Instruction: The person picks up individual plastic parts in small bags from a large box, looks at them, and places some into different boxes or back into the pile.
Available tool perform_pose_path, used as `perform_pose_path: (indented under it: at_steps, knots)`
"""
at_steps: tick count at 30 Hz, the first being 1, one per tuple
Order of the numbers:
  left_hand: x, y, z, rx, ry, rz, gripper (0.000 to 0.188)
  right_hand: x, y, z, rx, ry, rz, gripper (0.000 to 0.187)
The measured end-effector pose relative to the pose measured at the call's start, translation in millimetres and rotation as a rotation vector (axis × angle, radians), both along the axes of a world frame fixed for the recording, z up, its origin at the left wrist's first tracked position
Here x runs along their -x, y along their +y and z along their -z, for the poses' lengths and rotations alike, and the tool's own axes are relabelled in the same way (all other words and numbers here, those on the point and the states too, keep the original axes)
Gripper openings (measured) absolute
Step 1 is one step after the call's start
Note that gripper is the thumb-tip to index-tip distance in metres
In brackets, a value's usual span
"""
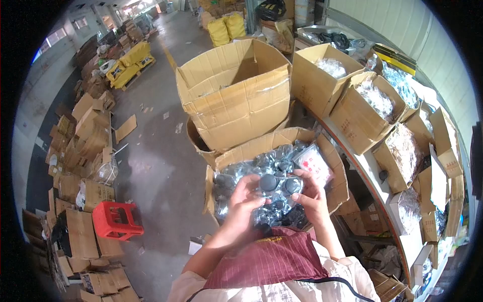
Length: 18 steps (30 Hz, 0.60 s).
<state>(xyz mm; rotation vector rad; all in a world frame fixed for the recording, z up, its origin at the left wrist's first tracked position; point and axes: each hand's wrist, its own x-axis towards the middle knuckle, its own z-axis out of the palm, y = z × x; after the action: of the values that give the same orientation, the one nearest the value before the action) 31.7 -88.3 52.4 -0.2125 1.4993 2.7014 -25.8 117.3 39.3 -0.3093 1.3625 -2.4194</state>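
Between my two hands is a clear plastic pack with two dark round pieces [280,184] showing in it; its exact kind I cannot make out. The fingers of my left hand [245,194] close on its left side, thumb at the near edge. My right hand [310,194] pinches the right side between thumb and fingers. Just beneath lies an open cardboard box [338,151] filled with similar clear-wrapped dark pieces [274,158]. A white packet with red print [313,162] rests on them at the right.
A tall open carton [236,113] stands beyond the box. On the right, a long table [370,166] bears several cartons [363,108] of clear-wrapped goods. A red plastic stool [115,221] is on the floor at the left, near stacked cardboard [93,126]. Yellow sacks [226,29] stand farther back.
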Motion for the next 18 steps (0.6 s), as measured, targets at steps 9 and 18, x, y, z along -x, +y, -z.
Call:
perform_pose_path:
  at_steps: [9,18]
  knots:
    - [-2.9,-2.5,6.3,0.089,0.004,-0.036,0.054,-1.4,0.2,3.1,-0.017,0.052,0.038,0.064]
    - [-2.9,-3.0,0.6,0.034,0.044,0.007,0.052,-1.9,0.1,6.8,-0.068,0.127,0.074,0.074]
